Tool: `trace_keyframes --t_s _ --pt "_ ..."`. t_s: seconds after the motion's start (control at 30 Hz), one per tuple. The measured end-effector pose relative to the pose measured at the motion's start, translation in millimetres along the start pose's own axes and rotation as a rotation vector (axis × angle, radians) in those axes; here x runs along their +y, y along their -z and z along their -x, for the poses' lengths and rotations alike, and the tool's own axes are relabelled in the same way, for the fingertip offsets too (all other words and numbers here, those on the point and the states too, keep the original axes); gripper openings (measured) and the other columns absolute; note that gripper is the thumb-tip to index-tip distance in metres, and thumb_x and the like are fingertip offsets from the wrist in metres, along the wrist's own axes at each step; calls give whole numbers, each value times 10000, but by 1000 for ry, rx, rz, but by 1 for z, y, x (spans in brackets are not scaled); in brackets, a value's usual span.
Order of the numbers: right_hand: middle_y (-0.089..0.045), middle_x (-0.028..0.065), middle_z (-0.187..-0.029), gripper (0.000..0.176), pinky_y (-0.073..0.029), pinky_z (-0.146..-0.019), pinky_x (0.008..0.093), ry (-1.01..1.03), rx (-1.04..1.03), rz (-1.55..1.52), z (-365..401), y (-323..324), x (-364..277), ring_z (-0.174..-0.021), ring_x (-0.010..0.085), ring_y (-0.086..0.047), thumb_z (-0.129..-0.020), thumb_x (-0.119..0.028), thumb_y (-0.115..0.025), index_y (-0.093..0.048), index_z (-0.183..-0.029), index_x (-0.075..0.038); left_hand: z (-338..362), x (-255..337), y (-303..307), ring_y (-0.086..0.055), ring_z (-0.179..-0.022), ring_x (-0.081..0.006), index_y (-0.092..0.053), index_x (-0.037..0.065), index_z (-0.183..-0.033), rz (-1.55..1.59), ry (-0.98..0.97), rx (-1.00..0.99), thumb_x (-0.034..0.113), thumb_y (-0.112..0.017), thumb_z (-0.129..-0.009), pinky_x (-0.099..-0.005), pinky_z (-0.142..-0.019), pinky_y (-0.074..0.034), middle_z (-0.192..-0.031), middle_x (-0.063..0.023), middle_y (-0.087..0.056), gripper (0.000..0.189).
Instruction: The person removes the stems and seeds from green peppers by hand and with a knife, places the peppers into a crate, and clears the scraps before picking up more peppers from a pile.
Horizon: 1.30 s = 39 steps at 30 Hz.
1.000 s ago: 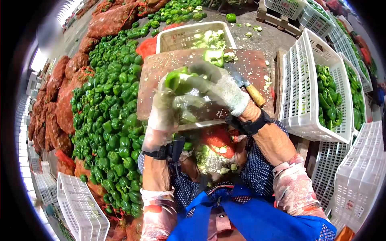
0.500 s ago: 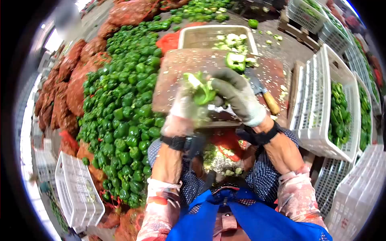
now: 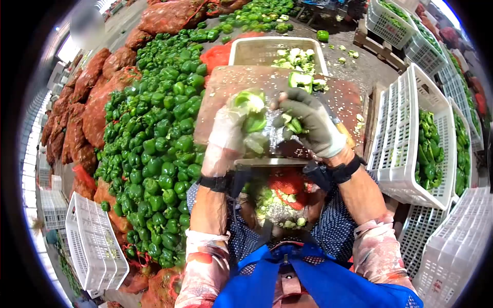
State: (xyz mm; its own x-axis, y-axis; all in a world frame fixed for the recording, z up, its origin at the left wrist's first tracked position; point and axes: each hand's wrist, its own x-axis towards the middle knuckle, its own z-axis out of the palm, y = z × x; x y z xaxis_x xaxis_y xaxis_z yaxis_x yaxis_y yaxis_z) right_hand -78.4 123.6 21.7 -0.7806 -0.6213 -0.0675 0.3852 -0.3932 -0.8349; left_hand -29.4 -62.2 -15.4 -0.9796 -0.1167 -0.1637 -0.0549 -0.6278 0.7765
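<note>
My left hand (image 3: 229, 126), in a pale glove, is closed round a cut green bell pepper (image 3: 251, 102) whose pale inside shows. Some of that hand is blurred. Just right of it, my right hand (image 3: 312, 122), in a grey-green glove, has its fingers curled on a small green piece of pepper core (image 3: 294, 125). Both hands are above a brown cutting board (image 3: 218, 84) sprinkled with seeds. Another cut pepper (image 3: 300, 80) lies at the board's far edge. Partly hidden behind my right hand is a knife, its wooden handle (image 3: 345, 134) showing.
A cream tub (image 3: 251, 50) holding pepper scraps stands beyond the board. To the left spreads a big heap of green peppers (image 3: 156, 154), with red mesh sacks (image 3: 92, 123) behind. White crates (image 3: 393, 133) with peppers stand at right; another crate (image 3: 95, 241) sits lower left.
My hands have moved apart. A pepper core piece is now in my right hand, and the pepper in my left hand shows its opened inside.
</note>
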Motion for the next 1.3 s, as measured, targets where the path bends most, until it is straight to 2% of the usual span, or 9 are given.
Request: trace_keyframes --t_s 0.1,0.27,0.33,0.37,0.6,0.73,1.1,1.23,1.3 --pt "-653 147 -970 363 -514 -702 325 234 100 861 -5 4 7 -821 206 -644 -886 -273 -611 -570 -1140 -17 8 5 -15 -644 -748 -182 -544 39 -1178 -149 -32 -6 137 -539 -915 -300 -549 -573 -975 -86 -631 281" --pt "-590 259 -1157 574 -472 -883 402 227 72 1098 -3 -5 2 -1052 361 -599 -839 -413 -653 -531 -1210 9 17 14 -36 -612 -640 -148 -562 60 -1184 -354 33 70 31 -549 -896 -268 -486 -524 -879 -82 -643 289" --pt "-600 235 -1159 547 -470 -888 402 225 169 1176 -3 -3 11 -1053 339 -601 -829 -388 -663 -545 -1188 8 9 10 -25 -593 -690 -73 -602 47 -1143 -1029 -105 32 30 -609 -866 -193 -534 -499 -948 -36 -667 278" --pt "-613 220 -1137 523 -473 -876 394 202 150 1143 -2 2 13 -1028 325 -607 -825 -375 -666 -558 -1164 8 11 7 -17 -569 -676 -59 -602 52 -1153 -526 -62 -118 17 -616 -864 -196 -555 -503 -963 -28 -657 292" --pt "-618 115 -899 416 -470 -748 310 80 85 842 0 -16 4 -834 182 -570 -774 -294 -692 -594 -1037 13 11 1 -5 -631 -848 -145 -592 15 -1134 -209 24 -153 81 -607 -885 -272 -696 -549 -1027 -81 -652 258" --pt "-615 102 -861 354 -474 -710 305 371 67 976 5 -26 11 -762 167 -565 -737 -165 -726 -591 -1027 -15 3 -10 6 -594 -769 -109 -615 67 -1074 -52 63 -175 186 -602 -896 -253 -636 -522 -933 -27 -630 215" --pt "-644 125 -779 288 -500 -591 310 591 -111 1311 12 -24 3 -629 196 -627 -750 -138 -735 -612 -975 -6 29 -23 -1 -540 -931 -112 -613 59 -1084 -205 -21 -124 340 -514 -959 -276 -846 -442 -1007 -22 -615 324" --pt "-653 172 -887 369 -523 -646 363 447 -117 1253 18 -12 7 -740 303 -653 -801 -265 -711 -583 -1036 -11 7 -24 13 -554 -867 -118 -619 53 -1037 -662 70 -171 293 -512 -939 -272 -756 -469 -925 -25 -615 281" --pt "-654 172 -886 383 -523 -657 374 374 -60 1308 15 -9 8 -747 319 -653 -813 -292 -703 -579 -1042 -11 15 -9 1 -567 -721 -118 -647 45 -943 -468 109 -132 210 -581 -892 -271 -634 -472 -807 -26 -632 185"
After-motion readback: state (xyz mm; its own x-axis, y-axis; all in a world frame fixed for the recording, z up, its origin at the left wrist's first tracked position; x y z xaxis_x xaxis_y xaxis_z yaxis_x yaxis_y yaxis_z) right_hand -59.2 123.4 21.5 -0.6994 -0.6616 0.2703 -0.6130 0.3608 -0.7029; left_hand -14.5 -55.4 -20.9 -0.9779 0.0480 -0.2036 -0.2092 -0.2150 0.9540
